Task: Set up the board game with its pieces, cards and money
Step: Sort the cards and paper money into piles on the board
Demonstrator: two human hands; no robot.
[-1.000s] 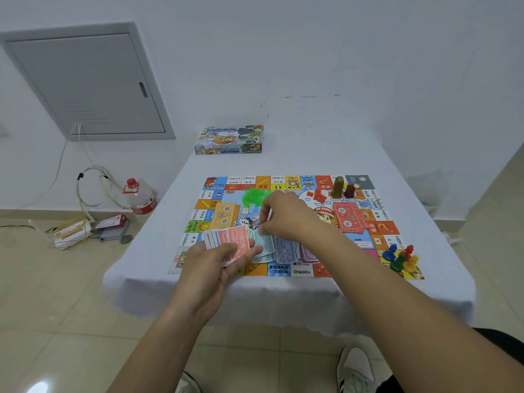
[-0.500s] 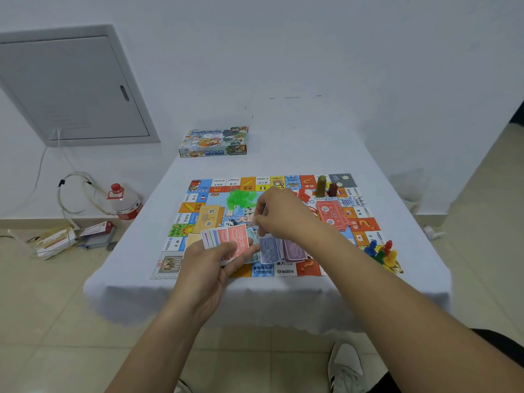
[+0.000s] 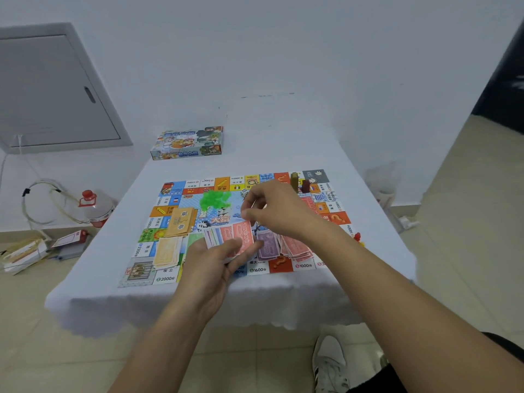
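The colourful game board (image 3: 170,192) lies on a white-clothed table (image 3: 283,148). My left hand (image 3: 209,268) holds a fan of play money (image 3: 241,236), a red 10000 bill on top. My right hand (image 3: 276,208) hovers just above the fan, fingers curled, nothing visible between thumb and forefinger. Near the board's front edge lie piles of purple bills (image 3: 266,246), red bills (image 3: 297,246) and yellow bills (image 3: 167,251). A tan card deck (image 3: 181,222), green houses (image 3: 215,198) and a die (image 3: 243,192) sit on the board.
The game box (image 3: 187,143) stands at the table's far left. Brown and dark red pieces (image 3: 295,180) stand at the board's far edge, pawns (image 3: 357,238) at its right. A bottle (image 3: 96,205) and papers (image 3: 25,253) lie on the floor to the left.
My right hand has lifted off the bill piles and come up over the fan. My left hand still holds the fan. The view has shifted to the right.
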